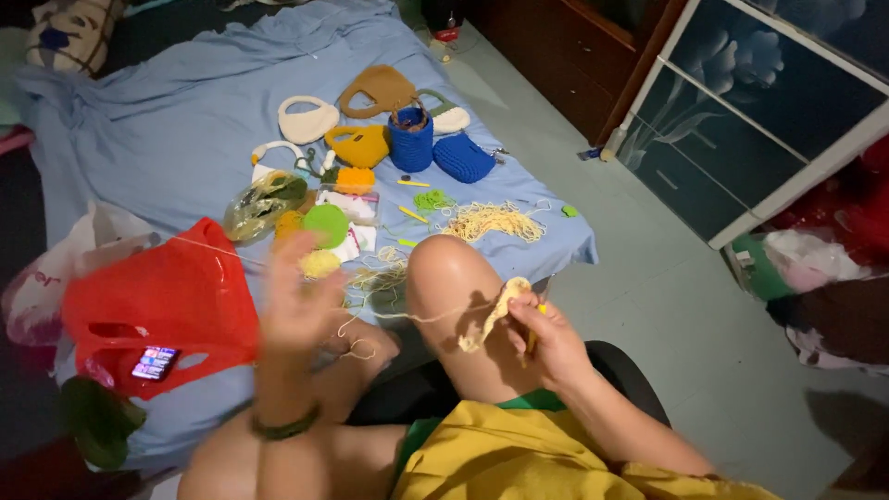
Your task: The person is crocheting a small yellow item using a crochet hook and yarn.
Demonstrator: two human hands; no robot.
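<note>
My right hand (548,335) rests beside my raised knee (451,278) and grips a pale yellow crochet piece (493,315) together with a yellow-handled crochet hook (535,324). A strand of pale yarn (389,315) runs from the piece leftward across my knee. My left hand (296,296) is raised over my lap, blurred by motion, fingers spread, with the yarn strand passing near it; whether it holds the strand is unclear. A dark band (285,428) circles that wrist.
A blue sheet (167,120) covers the floor with several crocheted bags: brown (375,90), white (307,120), yellow (359,145), blue (412,139). Loose pale yarn (495,220), a green ball (326,225), a red plastic bag (162,301), a phone (154,363). A wooden cabinet (574,56) stands far right.
</note>
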